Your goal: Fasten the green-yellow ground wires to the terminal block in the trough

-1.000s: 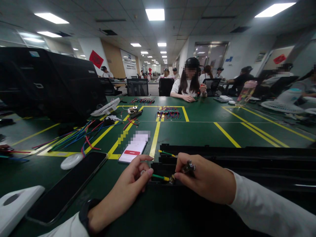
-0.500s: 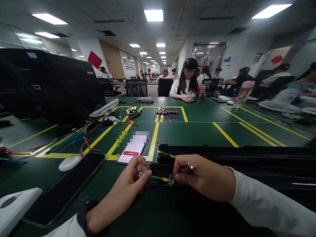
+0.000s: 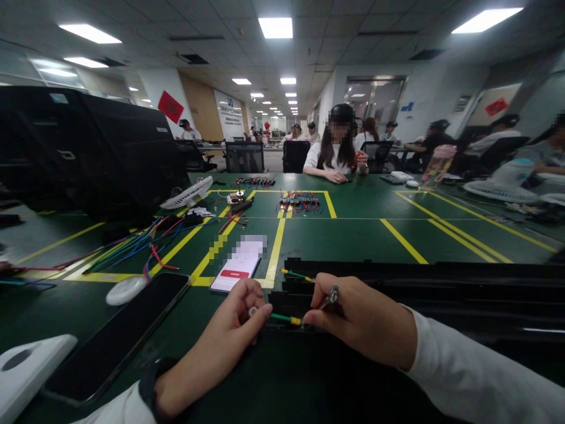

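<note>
My left hand (image 3: 245, 315) is closed, its thumb and forefinger pinching a short green-and-yellow wire (image 3: 283, 318). The wire's yellow end meets a black metal channel (image 3: 289, 303), right at the fingertips of my right hand (image 3: 348, 315). Thumb and forefinger of that hand bend around the spot where the wire ends, hiding most of the fastening there. A small shiny metal piece (image 3: 332, 294) sticks out between its curled fingers; its kind is unclear. Behind, a second green-and-yellow wire (image 3: 299, 275) lies on another black channel.
Long black channels (image 3: 419, 271) stretch to the right. A lit phone (image 3: 241, 268) lies ahead, a dark phone (image 3: 119, 335) to the left beside a white round case (image 3: 126, 290). Coloured wires (image 3: 128, 250) and a black computer case (image 3: 88, 153) are farther left. Another person (image 3: 338, 156) sits opposite.
My right hand has shifted slightly left and rotated, now covering the metal fastening at the wire's end. The shiny piece in its fingers has turned. My left hand stays in place.
</note>
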Motion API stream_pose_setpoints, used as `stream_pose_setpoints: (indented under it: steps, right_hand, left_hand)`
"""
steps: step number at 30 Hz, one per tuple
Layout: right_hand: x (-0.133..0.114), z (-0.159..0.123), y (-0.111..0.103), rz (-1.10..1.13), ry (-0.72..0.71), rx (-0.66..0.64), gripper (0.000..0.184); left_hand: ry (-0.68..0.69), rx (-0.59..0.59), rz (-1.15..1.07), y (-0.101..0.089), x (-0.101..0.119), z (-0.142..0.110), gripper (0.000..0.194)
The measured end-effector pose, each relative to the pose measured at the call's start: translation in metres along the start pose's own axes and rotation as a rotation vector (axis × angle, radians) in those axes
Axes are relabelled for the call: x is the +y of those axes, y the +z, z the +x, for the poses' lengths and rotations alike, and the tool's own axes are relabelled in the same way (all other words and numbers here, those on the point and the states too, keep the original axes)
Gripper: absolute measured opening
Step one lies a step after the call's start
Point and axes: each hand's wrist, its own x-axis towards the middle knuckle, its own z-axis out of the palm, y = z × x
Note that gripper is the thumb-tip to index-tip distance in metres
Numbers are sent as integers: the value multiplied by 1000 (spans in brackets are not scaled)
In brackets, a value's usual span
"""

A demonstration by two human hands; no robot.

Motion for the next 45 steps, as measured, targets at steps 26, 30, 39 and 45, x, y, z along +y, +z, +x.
stream_pose_setpoints:
  steps: [26, 30, 39, 45]
  right_hand:
    - [-2, 0, -13, 152, -37, -73, 5]
    - [-3, 0, -14, 147, -3, -13, 9]
    - [-1, -1, -5, 91, -2, -39, 14]
    - [-3, -2, -6, 41, -24, -37, 6]
  left_hand:
    - [14, -10, -27, 1, 2, -1, 15]
    - [12, -5, -21, 1, 4, -2, 15]
    - [18, -15, -19, 0, 0, -1, 14]
    - [22, -18, -11, 0, 4, -3, 14]
